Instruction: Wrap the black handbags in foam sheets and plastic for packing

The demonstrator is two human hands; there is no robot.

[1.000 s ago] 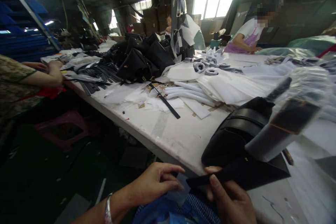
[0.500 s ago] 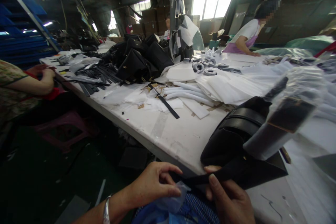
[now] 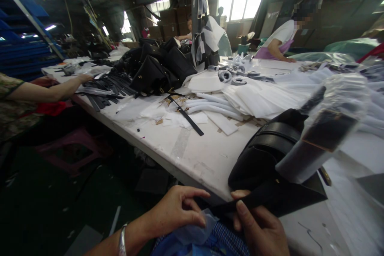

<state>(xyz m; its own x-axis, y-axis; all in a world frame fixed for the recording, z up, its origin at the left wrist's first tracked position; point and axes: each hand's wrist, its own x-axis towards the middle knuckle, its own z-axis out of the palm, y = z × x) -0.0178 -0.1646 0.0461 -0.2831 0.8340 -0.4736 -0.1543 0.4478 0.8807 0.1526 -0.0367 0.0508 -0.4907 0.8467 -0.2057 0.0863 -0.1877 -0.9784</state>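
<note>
A black handbag point(image 3: 267, 156) lies on the white table point(image 3: 204, 156) at its near edge, with a flat black strap point(image 3: 270, 198) running off its front. My right hand point(image 3: 258, 228) pinches that strap from below, thumb on top. My left hand point(image 3: 177, 210), a silver bracelet on its wrist, is closed on the strap's left end and a scrap of clear plastic film point(image 3: 195, 230). A clear plastic sleeve point(image 3: 327, 128) covers the bag's handle.
A loose black strap point(image 3: 186, 117) and stacked white foam sheets point(image 3: 255, 98) lie mid-table. Several black bags point(image 3: 162, 68) are piled farther back. A co-worker's arm point(image 3: 45, 92) reaches over black strips at left; another person point(image 3: 282, 40) works at the far side.
My hands stay on the strap with little movement. The co-worker at left has stretched an arm out over the black strips.
</note>
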